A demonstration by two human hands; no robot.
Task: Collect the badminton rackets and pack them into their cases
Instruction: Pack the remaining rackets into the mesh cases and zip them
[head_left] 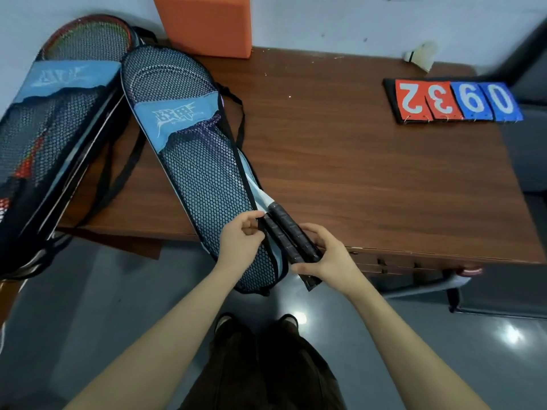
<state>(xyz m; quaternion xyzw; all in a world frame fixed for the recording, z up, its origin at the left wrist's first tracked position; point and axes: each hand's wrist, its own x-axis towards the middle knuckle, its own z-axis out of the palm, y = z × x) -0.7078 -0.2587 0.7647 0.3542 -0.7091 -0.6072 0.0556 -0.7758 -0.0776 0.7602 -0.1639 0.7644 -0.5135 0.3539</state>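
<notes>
A black mesh racket case (195, 161) with a blue band lies diagonally over the wooden table's (355, 161) front left part, its lower end hanging past the edge. Purple rackets show through the mesh. Two black racket handles (288, 232) stick out of the case's open right side. My left hand (241, 241) pinches the case's black edge trim beside the handles. My right hand (325, 258) grips the lower ends of the two handles. A second mesh case (50, 137) with red rackets inside lies at the left, partly off the table.
An orange block (204, 23) stands at the table's back edge. A flip scoreboard (453, 100) showing red and blue digits lies at the right, and a white shuttlecock (421, 54) sits behind it. Black case straps (236, 108) trail across the table. Drawers (393, 263) front the desk below.
</notes>
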